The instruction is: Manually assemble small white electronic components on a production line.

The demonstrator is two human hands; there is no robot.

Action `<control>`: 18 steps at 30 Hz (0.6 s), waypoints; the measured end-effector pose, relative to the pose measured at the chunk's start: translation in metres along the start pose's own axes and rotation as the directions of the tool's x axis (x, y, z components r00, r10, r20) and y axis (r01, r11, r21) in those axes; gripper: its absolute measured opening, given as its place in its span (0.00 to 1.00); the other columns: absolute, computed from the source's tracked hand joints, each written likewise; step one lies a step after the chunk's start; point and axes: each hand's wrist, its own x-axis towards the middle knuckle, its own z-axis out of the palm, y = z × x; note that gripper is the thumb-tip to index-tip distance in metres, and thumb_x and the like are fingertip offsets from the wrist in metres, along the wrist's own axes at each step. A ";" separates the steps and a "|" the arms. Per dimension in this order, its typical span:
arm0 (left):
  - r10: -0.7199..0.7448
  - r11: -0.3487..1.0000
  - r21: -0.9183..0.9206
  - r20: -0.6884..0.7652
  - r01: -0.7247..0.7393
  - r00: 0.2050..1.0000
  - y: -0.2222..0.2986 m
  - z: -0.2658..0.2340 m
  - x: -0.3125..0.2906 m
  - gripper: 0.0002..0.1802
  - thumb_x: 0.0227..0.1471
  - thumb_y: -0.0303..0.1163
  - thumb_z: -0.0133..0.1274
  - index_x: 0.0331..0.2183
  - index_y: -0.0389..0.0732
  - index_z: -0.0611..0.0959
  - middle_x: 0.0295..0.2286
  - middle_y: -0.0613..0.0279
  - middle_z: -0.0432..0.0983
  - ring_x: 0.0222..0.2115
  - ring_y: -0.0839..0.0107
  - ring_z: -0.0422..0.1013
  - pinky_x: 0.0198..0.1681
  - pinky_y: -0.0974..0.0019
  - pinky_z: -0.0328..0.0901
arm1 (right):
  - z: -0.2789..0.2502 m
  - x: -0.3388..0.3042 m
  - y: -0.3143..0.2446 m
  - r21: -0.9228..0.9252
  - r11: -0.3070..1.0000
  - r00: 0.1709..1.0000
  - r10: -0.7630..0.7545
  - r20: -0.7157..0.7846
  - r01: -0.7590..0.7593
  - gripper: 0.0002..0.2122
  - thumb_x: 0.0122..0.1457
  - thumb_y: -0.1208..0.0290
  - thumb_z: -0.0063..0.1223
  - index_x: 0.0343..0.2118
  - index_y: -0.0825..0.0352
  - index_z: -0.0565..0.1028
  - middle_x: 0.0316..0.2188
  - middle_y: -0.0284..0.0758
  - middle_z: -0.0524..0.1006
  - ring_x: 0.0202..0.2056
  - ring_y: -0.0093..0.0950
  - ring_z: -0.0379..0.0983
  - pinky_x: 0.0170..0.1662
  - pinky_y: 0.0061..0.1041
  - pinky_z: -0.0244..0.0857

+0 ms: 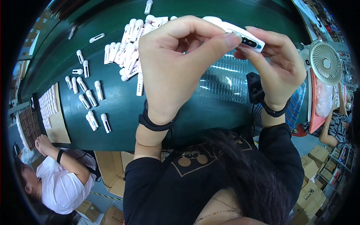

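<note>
Both my hands are raised over the green table around one small white wand-shaped device (258,46) with a rounded head and a black button panel. My left hand (168,63) pinches its side, the thumb lying over the panel's edge. At the other end, my right hand (281,63) grips the device between thumb and fingers. Part of its body is hidden behind my fingers. Just left of my left hand lies a heap of similar white devices (129,56). Below the held device, a clear plastic sheet (221,84) with rows of small oblong outlines rests on the table.
Several loose devices (98,90) are scattered across the left of the table (123,116). A cardboard sheet (60,127) bears more devices at the far left, by a co-worker (63,187) in white. To the right stand a white fan (325,62) and a pink tray (314,112).
</note>
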 end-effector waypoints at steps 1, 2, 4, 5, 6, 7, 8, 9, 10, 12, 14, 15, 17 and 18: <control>-0.005 1.000 -0.006 0.000 0.005 1.000 0.000 0.000 0.000 0.04 0.38 0.20 0.54 0.24 0.33 0.77 0.20 0.64 0.72 0.20 0.82 0.66 0.24 0.83 0.57 | 0.000 0.000 -0.001 0.000 1.000 1.000 0.002 0.000 -0.002 0.12 0.45 0.86 0.49 0.34 0.80 0.67 0.29 0.44 0.72 0.28 0.29 0.73 0.31 0.22 0.70; -0.010 1.000 -0.012 0.000 0.010 1.000 0.001 0.000 0.000 0.04 0.38 0.20 0.55 0.23 0.33 0.77 0.20 0.64 0.72 0.20 0.82 0.66 0.24 0.83 0.58 | 0.000 0.000 -0.001 -0.008 1.000 1.000 -0.006 -0.001 0.006 0.12 0.45 0.86 0.50 0.35 0.80 0.67 0.29 0.44 0.72 0.28 0.29 0.73 0.31 0.22 0.70; -0.011 1.000 -0.002 0.000 0.011 1.000 0.002 0.000 0.000 0.04 0.38 0.20 0.55 0.23 0.33 0.77 0.20 0.64 0.72 0.20 0.82 0.66 0.24 0.83 0.58 | 0.000 0.000 -0.003 -0.023 1.000 1.000 -0.020 -0.004 0.020 0.12 0.44 0.86 0.50 0.35 0.80 0.67 0.30 0.45 0.72 0.28 0.29 0.73 0.31 0.22 0.71; -0.010 1.000 0.008 0.000 0.010 1.000 0.002 0.000 -0.001 0.04 0.38 0.20 0.55 0.23 0.33 0.77 0.20 0.64 0.72 0.20 0.82 0.66 0.24 0.84 0.58 | 0.000 0.000 -0.004 -0.023 1.000 1.000 -0.017 -0.005 0.017 0.12 0.44 0.86 0.50 0.35 0.80 0.67 0.30 0.45 0.72 0.28 0.29 0.73 0.31 0.22 0.71; -0.009 1.000 0.020 -0.002 0.009 1.000 0.003 -0.001 -0.001 0.04 0.38 0.19 0.55 0.23 0.33 0.77 0.20 0.64 0.72 0.20 0.82 0.66 0.23 0.84 0.58 | 0.000 0.000 -0.005 -0.028 1.000 1.000 -0.013 0.000 0.013 0.12 0.44 0.87 0.50 0.35 0.80 0.67 0.30 0.45 0.72 0.28 0.29 0.72 0.31 0.22 0.71; -0.011 1.000 0.022 -0.002 0.011 1.000 0.003 -0.001 -0.001 0.04 0.38 0.19 0.55 0.23 0.33 0.77 0.20 0.64 0.72 0.20 0.82 0.66 0.23 0.84 0.58 | 0.000 0.000 -0.006 -0.032 0.999 1.000 -0.009 0.004 0.009 0.12 0.44 0.87 0.50 0.34 0.80 0.67 0.30 0.45 0.72 0.29 0.30 0.72 0.31 0.23 0.71; 0.005 0.999 0.051 -0.006 -0.005 1.000 0.002 -0.001 -0.001 0.04 0.38 0.19 0.55 0.23 0.33 0.77 0.20 0.64 0.72 0.20 0.82 0.66 0.23 0.84 0.58 | 0.000 -0.001 -0.006 -0.037 0.999 1.000 -0.004 0.008 0.004 0.12 0.44 0.87 0.50 0.34 0.79 0.67 0.30 0.45 0.72 0.29 0.30 0.72 0.31 0.23 0.71; 0.020 0.997 0.080 -0.009 -0.020 1.000 0.002 0.000 -0.001 0.04 0.38 0.19 0.55 0.23 0.33 0.77 0.20 0.64 0.72 0.20 0.83 0.66 0.23 0.84 0.58 | 0.001 -0.002 -0.007 -0.035 0.999 1.000 -0.001 0.008 0.002 0.12 0.44 0.87 0.50 0.34 0.79 0.67 0.30 0.45 0.72 0.29 0.30 0.72 0.31 0.23 0.71; 0.036 0.993 0.109 -0.011 -0.034 0.999 0.001 -0.001 -0.001 0.04 0.38 0.19 0.55 0.23 0.33 0.77 0.20 0.64 0.72 0.20 0.83 0.66 0.23 0.84 0.58 | 0.004 -0.003 -0.007 -0.003 1.000 1.000 0.011 -0.021 -0.011 0.12 0.44 0.87 0.50 0.34 0.79 0.67 0.30 0.45 0.72 0.29 0.30 0.72 0.31 0.23 0.71; 0.047 0.993 0.113 -0.006 -0.047 0.999 0.001 0.001 -0.001 0.04 0.37 0.18 0.55 0.23 0.33 0.77 0.20 0.64 0.72 0.20 0.83 0.65 0.23 0.85 0.58 | 0.006 -0.004 -0.007 0.059 0.998 0.996 0.037 -0.084 -0.032 0.12 0.44 0.86 0.50 0.34 0.79 0.68 0.31 0.46 0.72 0.30 0.30 0.72 0.32 0.23 0.71; 0.072 0.990 0.119 0.000 -0.072 0.997 0.000 0.002 -0.001 0.04 0.37 0.18 0.55 0.23 0.33 0.77 0.20 0.65 0.72 0.19 0.83 0.65 0.23 0.85 0.58 | 0.006 -0.004 -0.008 0.042 0.999 0.997 0.034 -0.074 -0.031 0.12 0.44 0.86 0.50 0.34 0.79 0.68 0.31 0.45 0.72 0.30 0.30 0.72 0.32 0.24 0.71; 0.070 0.990 0.120 0.001 -0.070 0.998 0.000 0.003 -0.001 0.04 0.37 0.18 0.55 0.23 0.33 0.77 0.20 0.65 0.72 0.19 0.83 0.65 0.23 0.85 0.58 | 0.005 -0.004 -0.008 0.025 0.999 0.998 0.030 -0.063 -0.028 0.12 0.44 0.86 0.50 0.34 0.79 0.67 0.31 0.45 0.72 0.30 0.31 0.72 0.32 0.24 0.71; 0.083 0.988 0.134 -0.015 -0.080 0.996 0.000 0.003 -0.001 0.04 0.37 0.18 0.55 0.23 0.33 0.77 0.20 0.65 0.72 0.19 0.84 0.65 0.22 0.85 0.57 | 0.005 -0.002 -0.009 0.008 1.000 0.998 0.027 -0.049 -0.026 0.12 0.44 0.86 0.51 0.34 0.79 0.67 0.31 0.45 0.72 0.30 0.31 0.72 0.32 0.24 0.71; 0.089 0.986 0.141 -0.023 -0.085 0.996 -0.001 0.004 -0.001 0.04 0.37 0.19 0.55 0.23 0.33 0.77 0.19 0.65 0.71 0.19 0.84 0.65 0.22 0.85 0.57 | 0.005 -0.002 -0.009 -0.006 1.000 0.999 0.022 -0.045 -0.022 0.12 0.44 0.86 0.51 0.34 0.79 0.67 0.31 0.45 0.72 0.30 0.31 0.72 0.32 0.24 0.71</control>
